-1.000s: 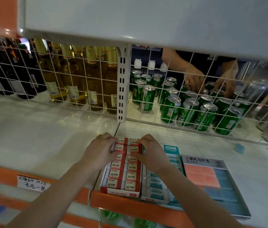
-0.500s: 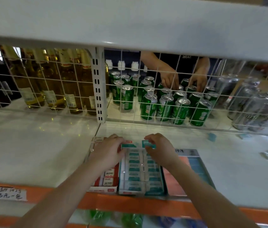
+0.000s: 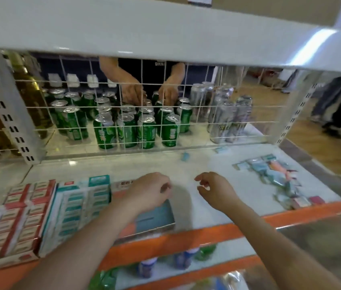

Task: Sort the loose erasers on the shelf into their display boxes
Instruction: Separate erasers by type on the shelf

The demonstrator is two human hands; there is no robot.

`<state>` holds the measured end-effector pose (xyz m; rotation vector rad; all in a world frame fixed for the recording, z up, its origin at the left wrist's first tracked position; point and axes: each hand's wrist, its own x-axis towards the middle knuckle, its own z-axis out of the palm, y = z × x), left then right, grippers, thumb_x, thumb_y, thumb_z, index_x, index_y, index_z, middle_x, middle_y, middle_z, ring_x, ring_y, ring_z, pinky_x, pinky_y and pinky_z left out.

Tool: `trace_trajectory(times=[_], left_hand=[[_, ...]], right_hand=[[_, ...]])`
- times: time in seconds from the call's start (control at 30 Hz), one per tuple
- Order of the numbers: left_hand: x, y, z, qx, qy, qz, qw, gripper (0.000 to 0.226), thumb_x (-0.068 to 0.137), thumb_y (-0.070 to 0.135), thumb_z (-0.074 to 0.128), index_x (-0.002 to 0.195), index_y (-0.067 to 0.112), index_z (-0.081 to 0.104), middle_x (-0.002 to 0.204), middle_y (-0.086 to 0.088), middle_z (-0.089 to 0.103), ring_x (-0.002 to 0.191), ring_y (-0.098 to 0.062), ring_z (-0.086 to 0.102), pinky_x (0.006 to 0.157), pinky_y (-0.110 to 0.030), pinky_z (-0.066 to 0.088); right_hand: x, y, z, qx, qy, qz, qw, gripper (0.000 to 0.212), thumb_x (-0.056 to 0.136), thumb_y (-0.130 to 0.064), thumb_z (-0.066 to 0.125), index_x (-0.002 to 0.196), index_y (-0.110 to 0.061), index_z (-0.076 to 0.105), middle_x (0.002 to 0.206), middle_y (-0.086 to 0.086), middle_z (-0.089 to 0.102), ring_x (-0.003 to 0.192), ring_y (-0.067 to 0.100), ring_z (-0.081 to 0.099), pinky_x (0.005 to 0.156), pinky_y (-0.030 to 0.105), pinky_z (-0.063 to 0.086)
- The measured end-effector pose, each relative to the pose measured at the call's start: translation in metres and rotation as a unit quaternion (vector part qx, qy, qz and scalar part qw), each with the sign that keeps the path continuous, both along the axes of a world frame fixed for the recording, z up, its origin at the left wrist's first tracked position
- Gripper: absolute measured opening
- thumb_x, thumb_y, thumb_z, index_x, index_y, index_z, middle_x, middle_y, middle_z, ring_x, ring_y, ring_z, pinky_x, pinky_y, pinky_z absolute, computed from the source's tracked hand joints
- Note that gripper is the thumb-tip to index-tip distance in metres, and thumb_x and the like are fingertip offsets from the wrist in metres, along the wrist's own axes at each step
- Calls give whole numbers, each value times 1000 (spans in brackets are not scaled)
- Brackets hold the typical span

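Note:
Three display boxes stand side by side at the shelf's front left: a red-and-white eraser box (image 3: 17, 216), a teal-and-white eraser box (image 3: 77, 208), and a flat box of pink and blue erasers (image 3: 157, 216). My left hand (image 3: 148, 192) hovers over that flat box with loosely curled fingers and holds nothing. My right hand (image 3: 215, 190) floats above the bare shelf, fingers loosely curled, also holding nothing. A heap of loose erasers (image 3: 276, 176) lies at the right end. Two single teal erasers, one (image 3: 185, 156) and another (image 3: 220, 150), lie near the wire back.
A wire grid (image 3: 123, 122) closes the shelf's back; behind it stand green cans (image 3: 127, 128), silver cans (image 3: 226, 116) and bottles (image 3: 29, 95). Another person's hands (image 3: 150, 93) handle cans there. An upper shelf (image 3: 165, 32) hangs overhead. The orange front lip (image 3: 207, 231) edges the shelf.
My view has swung right, bringing the loose heap into sight. Both hands have left the teal-and-white box and moved right, now free over the flat box and the bare shelf.

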<state>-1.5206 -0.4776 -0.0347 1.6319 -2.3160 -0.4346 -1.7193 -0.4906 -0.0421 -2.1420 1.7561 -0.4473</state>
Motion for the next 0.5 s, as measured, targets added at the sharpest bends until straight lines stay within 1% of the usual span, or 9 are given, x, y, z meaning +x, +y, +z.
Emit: trace_trajectory(times=[0.1,0.23,0.3,0.4,0.5], left_hand=[[-41,-10,-2,21,-15,-31,999,24,91,25,50,108,16,64,113,-1,62,101,-17,57,86,-28,45],[-92,-23,-9,40,-24,-59,997,27,92,25,49,113,14,62,115,-4,61,105,-19,55,87,-28,45],[-115,-32,-16,43,-20,-57,997,30,92,27,50,117,15,59,118,-4,59,108,-19,54,89,-27,43],[-148,-45,-25,47,-19,-48,998,37,92,30,50,127,17,53,128,-2,52,118,-18,49,98,-28,39],[-176,-58,-32,47,-10,-40,998,41,93,31,48,132,19,48,136,0,47,125,-17,44,104,-29,35]], right_hand=[[-40,0,-3,10,12,-15,1000,31,89,-17,54,120,-16,58,111,4,59,102,18,56,83,21,39],[-91,-5,-4,21,26,-35,999,32,89,-18,54,121,-17,57,113,4,59,104,19,56,85,22,39],[-117,-10,-3,20,27,-46,998,32,89,-18,55,121,-17,58,113,5,60,104,19,56,87,24,40],[-156,-20,-3,22,31,-66,997,33,89,-17,56,122,-16,57,116,3,60,106,18,56,89,24,41],[-188,-34,-3,13,37,-91,995,34,87,-16,57,121,-15,59,119,3,61,106,19,56,84,22,39]])
